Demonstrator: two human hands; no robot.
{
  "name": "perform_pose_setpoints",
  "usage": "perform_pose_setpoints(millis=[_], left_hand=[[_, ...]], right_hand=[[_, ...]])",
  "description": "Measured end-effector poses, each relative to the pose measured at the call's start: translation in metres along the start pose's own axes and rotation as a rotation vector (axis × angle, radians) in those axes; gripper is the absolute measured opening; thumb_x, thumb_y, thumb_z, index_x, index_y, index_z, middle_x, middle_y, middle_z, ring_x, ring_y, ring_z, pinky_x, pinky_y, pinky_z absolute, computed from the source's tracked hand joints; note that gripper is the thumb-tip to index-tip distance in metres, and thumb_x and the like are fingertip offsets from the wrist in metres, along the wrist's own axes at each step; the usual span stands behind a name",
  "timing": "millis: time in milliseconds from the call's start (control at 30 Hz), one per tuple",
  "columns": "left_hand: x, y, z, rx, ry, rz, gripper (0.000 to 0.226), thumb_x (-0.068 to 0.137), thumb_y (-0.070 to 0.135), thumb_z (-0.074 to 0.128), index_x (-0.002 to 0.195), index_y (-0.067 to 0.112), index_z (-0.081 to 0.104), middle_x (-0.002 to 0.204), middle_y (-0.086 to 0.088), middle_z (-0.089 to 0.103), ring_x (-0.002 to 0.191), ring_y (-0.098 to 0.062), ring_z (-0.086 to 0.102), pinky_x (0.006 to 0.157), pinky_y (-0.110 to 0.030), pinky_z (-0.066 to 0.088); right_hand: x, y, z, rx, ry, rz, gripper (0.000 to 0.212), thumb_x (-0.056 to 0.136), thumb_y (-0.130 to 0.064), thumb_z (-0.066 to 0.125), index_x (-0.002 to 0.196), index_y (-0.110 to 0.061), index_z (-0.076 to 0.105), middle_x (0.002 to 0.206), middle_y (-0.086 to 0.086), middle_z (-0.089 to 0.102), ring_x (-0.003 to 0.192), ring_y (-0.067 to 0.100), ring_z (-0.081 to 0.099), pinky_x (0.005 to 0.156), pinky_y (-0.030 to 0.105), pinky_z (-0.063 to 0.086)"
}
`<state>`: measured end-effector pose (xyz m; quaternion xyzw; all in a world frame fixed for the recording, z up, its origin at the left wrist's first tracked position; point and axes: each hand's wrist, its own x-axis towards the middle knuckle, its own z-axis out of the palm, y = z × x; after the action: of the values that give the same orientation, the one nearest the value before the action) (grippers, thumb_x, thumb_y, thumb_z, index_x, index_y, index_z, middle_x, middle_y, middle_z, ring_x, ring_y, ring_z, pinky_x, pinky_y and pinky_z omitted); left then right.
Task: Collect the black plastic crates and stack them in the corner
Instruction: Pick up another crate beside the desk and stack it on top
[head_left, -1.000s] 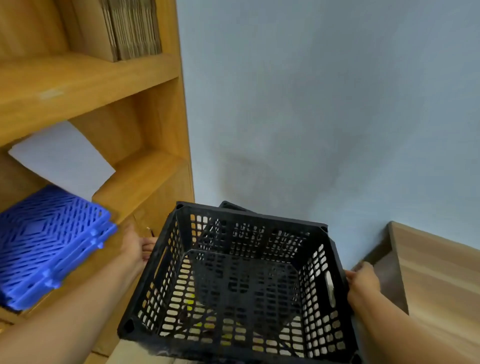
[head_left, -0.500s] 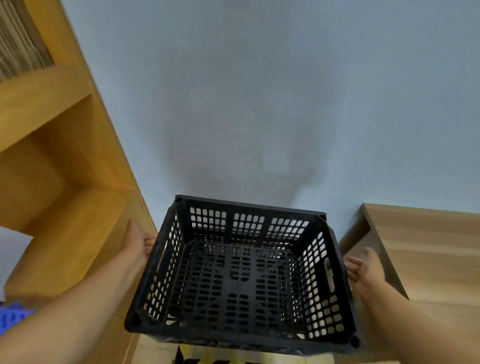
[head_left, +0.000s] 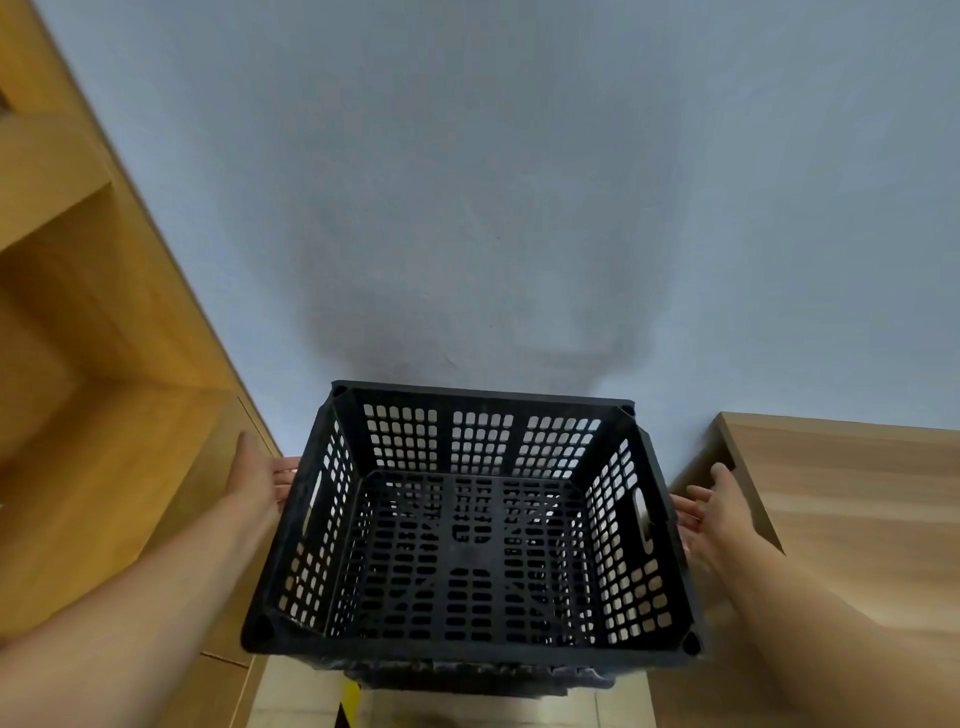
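A black plastic crate (head_left: 467, 540) with perforated walls and floor sits upright against the blue-grey wall, in the gap between two wooden units. Under its front edge shows the rim of another black crate (head_left: 467, 678), so it rests on a stack. My left hand (head_left: 257, 480) is at the crate's left wall, thumb up and fingers straight, with the fingertips at the plastic. My right hand (head_left: 714, 501) is beside the right wall, palm open and fingers spread, just off the rim. No fingers show through either handle slot.
A wooden shelving unit (head_left: 104, 415) stands close on the left. A wooden cabinet top (head_left: 857, 499) lies close on the right. The wall (head_left: 493, 208) is directly behind the crate. Tiled floor with a yellow-black strip (head_left: 350, 701) shows below the stack.
The crate has come down square onto the stack against the wall. Both hands have loosened from its sides and opened. My view has swung right, so the blue crates are out of sight.
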<state>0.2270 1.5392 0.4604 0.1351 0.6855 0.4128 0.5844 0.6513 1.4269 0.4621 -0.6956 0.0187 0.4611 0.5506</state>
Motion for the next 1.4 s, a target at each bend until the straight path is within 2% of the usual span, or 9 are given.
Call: perform_pose_setpoints(millis=[167,333,467,600,667,767,867,1100,1400], left_hand=[[0.006,-0.004,0.007,0.060,0.045,0.045,0.070,0.096,0.056,0.015,0.077,0.003,0.056,0.031,-0.001,0.051,0.023,-0.011,0.045,0.040,-0.023,0.039],[0.015,-0.007,0.006,0.111,0.052,0.051,0.069,0.096,0.056,0.016,0.090,0.004,0.061,0.080,-0.014,0.062,0.063,-0.024,0.054,0.057,-0.033,0.042],[0.015,-0.013,0.003,0.188,0.012,0.103,0.063,0.097,0.053,0.018,0.088,0.008,0.061,0.085,-0.014,0.063,0.073,-0.026,0.057,0.059,-0.034,0.042],[0.011,-0.031,-0.007,0.405,-0.056,0.213,0.045,0.098,0.041,0.029,0.093,0.009,0.060,0.089,-0.015,0.063,0.078,-0.032,0.061,0.067,-0.041,0.050],[0.010,-0.045,-0.016,0.524,-0.080,0.280,0.044,0.096,0.045,0.034,0.102,0.010,0.060,0.095,-0.016,0.066,0.087,-0.035,0.064,0.080,-0.049,0.052],[0.006,-0.063,-0.027,0.635,-0.103,0.295,0.041,0.094,0.047,0.043,0.112,0.011,0.055,0.097,-0.011,0.066,0.085,-0.030,0.064,0.072,-0.040,0.050],[0.002,-0.074,-0.035,0.768,-0.107,0.349,0.036,0.093,0.029,0.053,0.119,0.004,0.051,0.098,-0.011,0.062,0.081,-0.026,0.057,0.064,-0.034,0.041],[-0.015,-0.093,-0.053,0.824,-0.108,0.441,0.036,0.092,0.006,0.051,0.127,0.003,0.042,0.102,-0.011,0.055,0.091,-0.026,0.052,0.076,-0.036,0.040],[-0.020,-0.096,-0.061,0.812,-0.187,0.498,0.051,0.093,-0.004,0.038,0.140,0.012,0.031,0.119,-0.015,0.054,0.098,-0.025,0.049,0.083,-0.037,0.041]], right_hand=[[0.014,0.001,0.001,-0.027,0.017,0.003,0.058,0.095,-0.049,0.037,0.127,-0.002,0.048,0.109,0.018,0.059,0.102,0.031,0.058,0.099,0.044,0.043],[0.016,0.005,-0.003,-0.067,0.036,-0.012,0.055,0.096,-0.047,0.037,0.125,-0.002,0.050,0.108,0.017,0.060,0.103,0.030,0.058,0.099,0.043,0.043],[0.011,0.009,-0.005,-0.111,0.033,-0.045,0.049,0.097,-0.041,0.037,0.126,-0.003,0.050,0.109,0.015,0.060,0.105,0.028,0.057,0.100,0.042,0.042],[0.001,0.023,-0.016,-0.285,0.051,-0.086,0.042,0.098,-0.036,0.036,0.115,-0.003,0.054,0.088,0.009,0.061,0.077,0.022,0.057,0.070,0.033,0.046],[-0.006,0.038,-0.024,-0.414,0.050,-0.091,0.043,0.096,-0.040,0.035,0.109,-0.006,0.059,0.092,0.011,0.065,0.080,0.026,0.060,0.069,0.035,0.047],[-0.020,0.060,-0.034,-0.544,0.061,-0.089,0.042,0.094,-0.044,0.037,0.098,-0.009,0.060,0.093,0.013,0.065,0.087,0.030,0.061,0.082,0.043,0.049],[-0.027,0.077,-0.038,-0.611,0.038,-0.136,0.041,0.093,-0.046,0.041,0.095,-0.010,0.060,0.089,0.008,0.064,0.083,0.026,0.060,0.078,0.039,0.049],[-0.029,0.099,-0.048,-0.830,0.092,-0.290,0.026,0.089,-0.022,0.057,0.112,-0.009,0.055,0.084,0.004,0.061,0.083,0.028,0.062,0.080,0.045,0.054],[-0.038,0.103,-0.052,-0.821,0.098,-0.278,0.032,0.089,-0.017,0.057,0.119,-0.006,0.055,0.094,0.011,0.062,0.090,0.032,0.061,0.086,0.050,0.052]])
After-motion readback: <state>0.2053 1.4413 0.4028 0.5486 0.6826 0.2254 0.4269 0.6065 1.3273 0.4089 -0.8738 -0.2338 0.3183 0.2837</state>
